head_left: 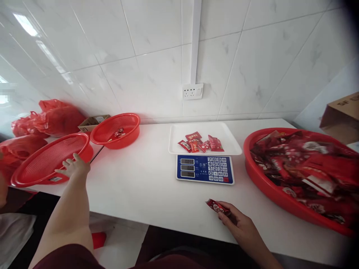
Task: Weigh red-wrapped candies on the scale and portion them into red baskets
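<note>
My right hand (238,220) pinches a small dark red snack packet (214,205) above the table's near edge, in front of the scale. My left hand (72,166) reaches out with fingers spread at the near rim of a red plastic basket (21,179); whether it touches the rim I cannot tell. The digital scale (204,170) has a blue keypad panel and a white tray (175,140). Several red packets (193,144) lie in that tray. At the right stands a large red basket (252,168) heaped with red packets (294,164).
A smaller red basket (134,136) with a few packets stands at the back left, beside a small cardboard box (88,125). Red plastic bags (61,116) bulge behind. A cardboard box (342,116) is at the far right. Part of another person (14,235) shows at the left edge.
</note>
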### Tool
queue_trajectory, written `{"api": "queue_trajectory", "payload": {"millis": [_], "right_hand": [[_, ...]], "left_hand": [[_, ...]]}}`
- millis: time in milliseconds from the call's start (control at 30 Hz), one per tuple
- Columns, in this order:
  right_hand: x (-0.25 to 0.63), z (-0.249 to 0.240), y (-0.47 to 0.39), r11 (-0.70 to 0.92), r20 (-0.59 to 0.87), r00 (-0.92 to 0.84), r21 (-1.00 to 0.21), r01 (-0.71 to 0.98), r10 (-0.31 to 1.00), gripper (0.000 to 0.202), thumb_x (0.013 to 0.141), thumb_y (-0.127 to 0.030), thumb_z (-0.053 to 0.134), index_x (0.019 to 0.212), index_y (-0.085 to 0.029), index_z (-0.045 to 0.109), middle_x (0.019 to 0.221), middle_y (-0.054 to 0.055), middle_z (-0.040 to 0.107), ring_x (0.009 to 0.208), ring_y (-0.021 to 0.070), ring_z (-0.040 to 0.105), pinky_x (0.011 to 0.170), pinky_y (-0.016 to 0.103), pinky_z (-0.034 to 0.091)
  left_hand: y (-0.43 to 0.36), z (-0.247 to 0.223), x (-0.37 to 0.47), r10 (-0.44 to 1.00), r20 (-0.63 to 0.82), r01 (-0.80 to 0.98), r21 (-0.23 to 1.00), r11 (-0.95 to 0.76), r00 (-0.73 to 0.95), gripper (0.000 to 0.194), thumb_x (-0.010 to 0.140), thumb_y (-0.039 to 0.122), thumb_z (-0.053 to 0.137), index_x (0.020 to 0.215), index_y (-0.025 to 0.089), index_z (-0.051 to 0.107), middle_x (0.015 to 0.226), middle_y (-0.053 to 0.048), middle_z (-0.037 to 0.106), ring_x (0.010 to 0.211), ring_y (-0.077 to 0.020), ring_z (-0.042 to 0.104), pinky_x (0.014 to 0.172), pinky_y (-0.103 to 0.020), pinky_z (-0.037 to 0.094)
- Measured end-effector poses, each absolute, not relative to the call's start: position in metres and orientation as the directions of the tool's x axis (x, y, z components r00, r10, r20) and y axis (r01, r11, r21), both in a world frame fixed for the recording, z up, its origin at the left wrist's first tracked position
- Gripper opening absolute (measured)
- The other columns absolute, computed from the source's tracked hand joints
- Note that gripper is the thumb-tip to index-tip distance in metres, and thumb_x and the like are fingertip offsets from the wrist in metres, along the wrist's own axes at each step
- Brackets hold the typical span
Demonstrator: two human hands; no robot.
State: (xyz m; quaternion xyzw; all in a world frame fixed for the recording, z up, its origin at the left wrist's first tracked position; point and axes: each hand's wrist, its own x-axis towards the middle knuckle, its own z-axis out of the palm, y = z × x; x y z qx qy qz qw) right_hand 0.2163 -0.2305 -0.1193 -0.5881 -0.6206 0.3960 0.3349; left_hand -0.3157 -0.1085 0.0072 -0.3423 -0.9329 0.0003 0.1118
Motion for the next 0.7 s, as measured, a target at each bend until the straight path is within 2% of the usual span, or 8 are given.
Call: {"api": "queue_trajectory", "payload": {"millis": [133,233,300,400,467,533,700], "right_hand": [[0.216,-0.120,-0.230,0.005,-0.027,-0.063,-0.890,0.457,0.998,0.035,0.077,-0.046,0.055,0.102,-0.025,0.067,0.096,0.002,0.073,0.081,0.0212,0.069,0.071,0.025,0.056],[0.217,-0.124,-0.229,0.003,-0.027,-0.060,-0.892,0.452,0.998,0.034,0.075,-0.046,0.056,0.100,-0.025,0.068,0.093,0.002,0.074,0.079,0.0209,0.070,0.069,0.024,0.057],[0.218,-0.128,-0.228,0.008,-0.023,-0.063,-0.891,0.455,0.998,0.035,0.074,-0.047,0.057,0.100,-0.025,0.068,0.093,0.002,0.074,0.079,0.0209,0.070,0.069,0.024,0.057],[0.220,-0.132,-0.227,0.010,-0.030,-0.079,-0.886,0.464,0.996,0.036,0.074,-0.048,0.057,0.100,-0.026,0.067,0.096,0.002,0.074,0.084,0.0219,0.070,0.069,0.023,0.057],[0.221,-0.133,-0.227,0.010,-0.040,-0.095,-0.882,0.472,0.995,0.037,0.074,-0.049,0.056,0.100,-0.026,0.067,0.096,0.001,0.074,0.085,0.0222,0.070,0.069,0.023,0.057],[0.223,-0.133,-0.227,0.015,-0.045,-0.115,-0.879,0.476,0.992,0.038,0.074,-0.050,0.055,0.100,-0.026,0.067,0.095,0.001,0.074,0.085,0.0220,0.070,0.070,0.023,0.057],[0.227,-0.136,-0.228,0.020,-0.045,-0.124,-0.878,0.479,0.991,0.040,0.074,-0.053,0.055,0.101,-0.026,0.067,0.098,0.002,0.073,0.088,0.0215,0.069,0.073,0.021,0.056]], "left_hand": [[-0.132,0.023,-0.317,0.678,0.157,0.665,-0.131,0.735,-0.718,0.040,0.085,0.020,0.039,0.123,0.010,0.044,0.112,-0.014,0.063,0.111,-0.0401,0.051,0.075,-0.049,0.045],[-0.150,0.033,-0.296,0.766,0.077,0.754,-0.142,0.642,-0.638,0.037,0.087,0.023,0.035,0.118,0.011,0.051,0.110,-0.017,0.064,0.100,-0.0358,0.059,0.072,-0.043,0.046],[-0.164,0.033,-0.270,0.831,0.026,0.824,-0.122,0.554,-0.555,0.039,0.087,0.033,0.037,0.118,0.015,0.052,0.111,-0.016,0.064,0.099,-0.0333,0.060,0.073,-0.039,0.045],[-0.187,0.026,-0.213,0.920,-0.040,0.920,-0.050,0.388,-0.390,0.037,0.084,0.044,0.045,0.112,0.021,0.052,0.103,-0.008,0.067,0.094,-0.0254,0.062,0.071,-0.029,0.044],[-0.199,0.022,-0.169,0.963,-0.108,0.969,-0.002,0.247,-0.246,0.034,0.083,0.042,0.046,0.106,0.019,0.052,0.094,-0.009,0.068,0.084,-0.0257,0.064,0.062,-0.028,0.041],[-0.207,0.021,-0.131,0.973,-0.157,0.986,-0.010,0.168,-0.167,0.030,0.084,0.040,0.045,0.101,0.017,0.052,0.089,-0.010,0.067,0.080,-0.0265,0.064,0.059,-0.028,0.038],[-0.215,0.027,-0.077,0.966,-0.254,0.998,0.057,-0.041,0.054,0.025,0.085,0.041,0.046,0.095,0.019,0.051,0.078,-0.007,0.064,0.068,-0.0232,0.062,0.051,-0.027,0.035]]}}
